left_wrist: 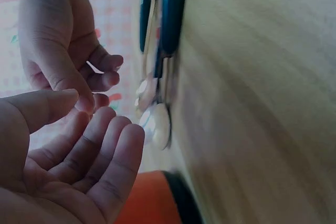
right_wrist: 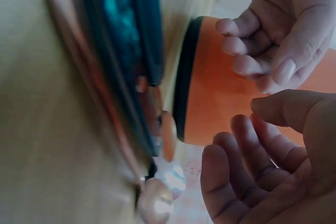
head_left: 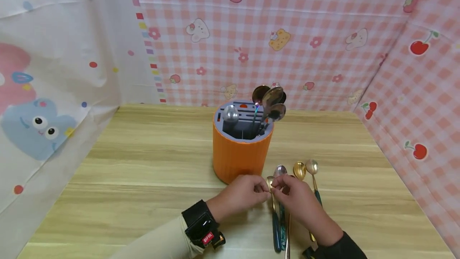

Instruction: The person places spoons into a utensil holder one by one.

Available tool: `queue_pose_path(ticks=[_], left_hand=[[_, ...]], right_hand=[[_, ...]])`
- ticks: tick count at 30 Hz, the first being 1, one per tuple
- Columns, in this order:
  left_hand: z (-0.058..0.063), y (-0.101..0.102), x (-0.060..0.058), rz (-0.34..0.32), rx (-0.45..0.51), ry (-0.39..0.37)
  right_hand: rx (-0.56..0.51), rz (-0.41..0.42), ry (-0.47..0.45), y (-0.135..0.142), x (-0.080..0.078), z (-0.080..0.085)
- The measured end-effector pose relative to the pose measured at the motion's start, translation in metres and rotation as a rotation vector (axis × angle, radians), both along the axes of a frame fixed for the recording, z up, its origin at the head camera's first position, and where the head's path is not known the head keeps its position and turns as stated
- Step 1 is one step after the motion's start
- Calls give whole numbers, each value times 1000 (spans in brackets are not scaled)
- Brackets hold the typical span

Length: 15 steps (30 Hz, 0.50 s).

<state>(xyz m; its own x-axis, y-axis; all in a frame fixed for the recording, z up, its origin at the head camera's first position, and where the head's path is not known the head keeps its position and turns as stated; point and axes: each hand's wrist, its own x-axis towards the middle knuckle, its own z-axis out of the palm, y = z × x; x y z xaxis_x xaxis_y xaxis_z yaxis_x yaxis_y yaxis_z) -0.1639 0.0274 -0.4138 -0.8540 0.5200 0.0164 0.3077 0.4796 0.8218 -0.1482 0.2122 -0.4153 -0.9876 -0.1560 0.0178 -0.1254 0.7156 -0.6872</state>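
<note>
My left hand (head_left: 241, 194) and right hand (head_left: 302, 202) meet fingertip to fingertip just above several spoons on the table. Loosely bent fingers show on both in the wrist views, with nothing seen between them. Beneath lie a teal-handled spoon (head_left: 275, 227), a silver spoon (head_left: 280, 170) and others partly covered by the right hand. To the right of these are a gold spoon (head_left: 299, 170) and a pale-bowled spoon (head_left: 312, 167) with a dark green handle. Behind the left hand stands an orange utensil holder (head_left: 238, 159) with a grey slotted top.
In the holder, a silver spoon (head_left: 230, 113) stands at the left and several darker spoons (head_left: 272, 96) lean at the right, bowls up. The wood-grain table (head_left: 143, 163) ends at a pink checked cloth (head_left: 223, 51) behind and a white printed cloth (head_left: 54, 71) on the left.
</note>
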Motion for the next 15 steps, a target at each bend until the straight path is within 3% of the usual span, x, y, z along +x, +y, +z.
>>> queue_pose_path(ticks=[6, 15], left_hand=[[-7, 7, 0, -19, -59, -3], [-7, 8, -5, -67, -79, -8]], right_hand=[[50, -17, 6, 3, 5, -7], [35, -37, -7, 12, 4, -7]])
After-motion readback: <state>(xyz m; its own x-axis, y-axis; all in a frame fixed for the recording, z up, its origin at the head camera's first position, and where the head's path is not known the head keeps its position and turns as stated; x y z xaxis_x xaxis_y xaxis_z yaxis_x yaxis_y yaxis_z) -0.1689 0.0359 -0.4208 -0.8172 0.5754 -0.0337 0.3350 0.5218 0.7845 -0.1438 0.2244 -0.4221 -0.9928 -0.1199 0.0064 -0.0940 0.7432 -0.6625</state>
